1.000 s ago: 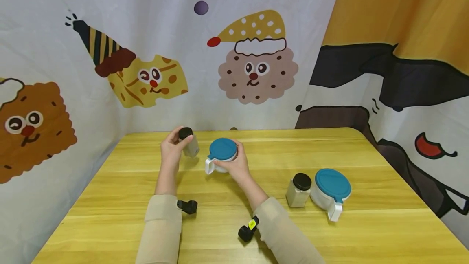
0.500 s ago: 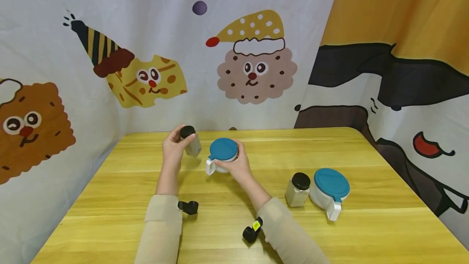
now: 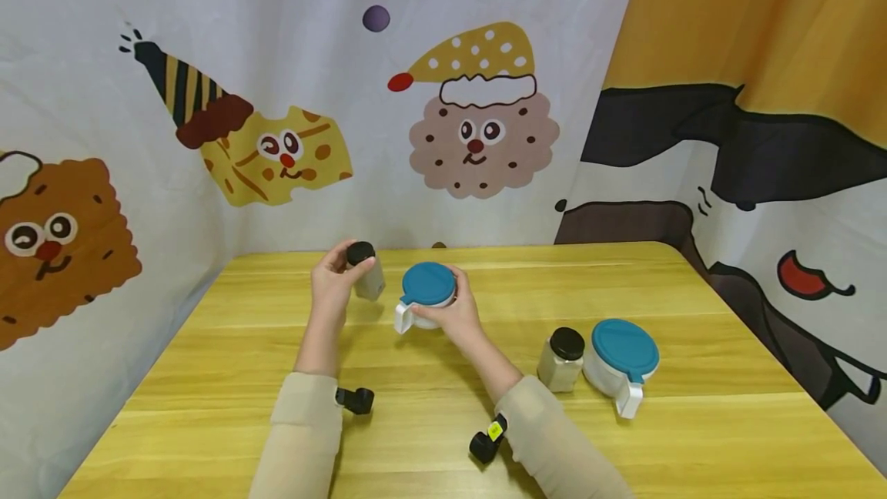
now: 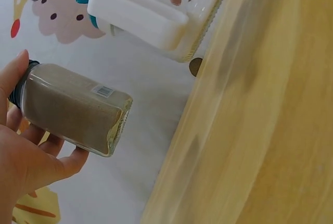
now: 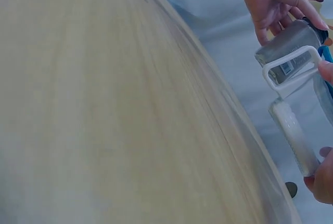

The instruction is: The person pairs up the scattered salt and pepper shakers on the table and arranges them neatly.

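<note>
My left hand (image 3: 329,285) grips a square glass spice jar (image 4: 73,107) near its black lid, fingers and thumb around the neck. Pale brownish-grey powder fills that jar, and its base is apart from the tabletop. To its right, my right hand (image 3: 453,316) holds a seasoning pot with a blue lid (image 3: 428,283) around its body. The pot's white handle (image 5: 291,70) points toward the left front, and its clear ridged base shows in both wrist views. It also hangs above the table, close to the jar but not touching it in the head view.
On the right of the wooden table (image 3: 416,422) stand a second black-lidded jar (image 3: 560,364) and a second blue-lidded pot (image 3: 624,353), side by side. A curtain (image 3: 388,175) with cartoon prints hangs right behind the table's back edge.
Both hands have shifted slightly to the right, still holding the spice jar and the seasoning pot. The jar and pot standing on the right have stayed in place.
</note>
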A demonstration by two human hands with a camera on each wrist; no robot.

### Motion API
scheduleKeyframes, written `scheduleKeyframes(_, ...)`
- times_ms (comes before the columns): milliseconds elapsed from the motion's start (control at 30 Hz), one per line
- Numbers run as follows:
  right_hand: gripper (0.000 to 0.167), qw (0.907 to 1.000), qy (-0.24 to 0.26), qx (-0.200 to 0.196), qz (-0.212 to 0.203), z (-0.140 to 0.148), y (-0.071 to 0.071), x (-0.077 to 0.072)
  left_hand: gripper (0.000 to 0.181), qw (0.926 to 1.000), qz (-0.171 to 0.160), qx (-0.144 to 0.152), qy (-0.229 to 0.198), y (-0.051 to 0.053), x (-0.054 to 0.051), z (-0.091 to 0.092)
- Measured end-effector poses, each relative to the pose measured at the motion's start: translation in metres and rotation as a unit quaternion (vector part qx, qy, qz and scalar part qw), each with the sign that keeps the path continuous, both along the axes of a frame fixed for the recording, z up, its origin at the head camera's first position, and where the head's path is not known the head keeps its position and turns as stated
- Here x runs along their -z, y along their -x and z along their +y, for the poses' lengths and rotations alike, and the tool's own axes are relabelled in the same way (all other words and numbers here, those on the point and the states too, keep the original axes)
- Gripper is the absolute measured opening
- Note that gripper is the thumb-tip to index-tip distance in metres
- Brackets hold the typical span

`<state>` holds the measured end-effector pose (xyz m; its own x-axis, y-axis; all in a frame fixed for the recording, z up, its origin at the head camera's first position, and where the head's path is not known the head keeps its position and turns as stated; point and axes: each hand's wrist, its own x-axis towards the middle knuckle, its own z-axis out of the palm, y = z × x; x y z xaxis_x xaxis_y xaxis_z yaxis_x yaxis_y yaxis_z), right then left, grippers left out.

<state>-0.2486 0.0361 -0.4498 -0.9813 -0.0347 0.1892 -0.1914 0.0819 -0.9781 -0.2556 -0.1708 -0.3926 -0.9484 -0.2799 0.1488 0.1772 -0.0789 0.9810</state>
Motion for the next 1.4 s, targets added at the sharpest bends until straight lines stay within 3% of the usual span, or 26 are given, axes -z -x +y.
scheduleKeyframes(433,0.093,0.9997,0.000,-0.024,-0.009,0.009,-0.003,-0.005,0.048,1.0000,0.004,0.001,0.001,-0.010,-0.007,0.009)
scheduleKeyframes(833,0.092,0.9994,-0.010,-0.032,-0.001,0.017,-0.010,-0.007,0.049,0.9999,-0.002,-0.007,0.012,-0.019,-0.005,0.013)
scheduleKeyframes(1133,0.093,0.9974,-0.001,-0.071,-0.013,0.021,-0.013,-0.009,0.048,0.9999,-0.004,-0.009,0.005,-0.030,-0.006,0.013)
scheduleKeyframes(1400,0.090,0.9953,-0.005,-0.096,-0.007,0.024,-0.031,-0.033,0.050,0.9999,-0.007,-0.007,0.005,-0.038,-0.008,0.013)
